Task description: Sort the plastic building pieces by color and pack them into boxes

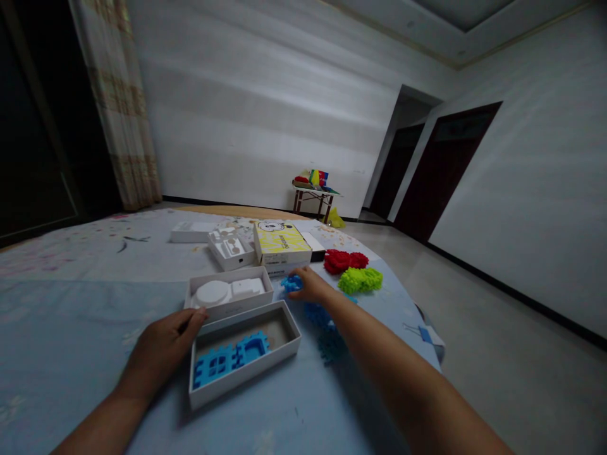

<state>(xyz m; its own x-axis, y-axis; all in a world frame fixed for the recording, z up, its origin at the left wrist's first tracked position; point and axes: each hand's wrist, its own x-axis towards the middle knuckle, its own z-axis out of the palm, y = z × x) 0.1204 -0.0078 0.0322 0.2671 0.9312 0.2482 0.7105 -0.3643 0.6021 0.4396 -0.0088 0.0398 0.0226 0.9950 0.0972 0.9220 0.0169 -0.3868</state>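
My right hand (308, 285) is closed on a blue plastic piece (291, 284), just right of a white box (229, 292) that holds a round white item and a rectangular one. Closer to me stands an open white box (244, 373) with two joined blue pieces (231, 359) lying inside. At that box's back left corner is my left hand (165, 341), thumb and fingertips together near the edges of both boxes. Whether it pinches a rim is hard to make out. More blue pieces (331, 341) lie under and beside my right forearm.
Red pieces (345, 261) and green pieces (360, 280) are piled at the right. Behind sit a yellow box (282, 243), a small white box (231, 249) and another white box (194, 232). A binder clip (425, 334) is at the table's right edge.
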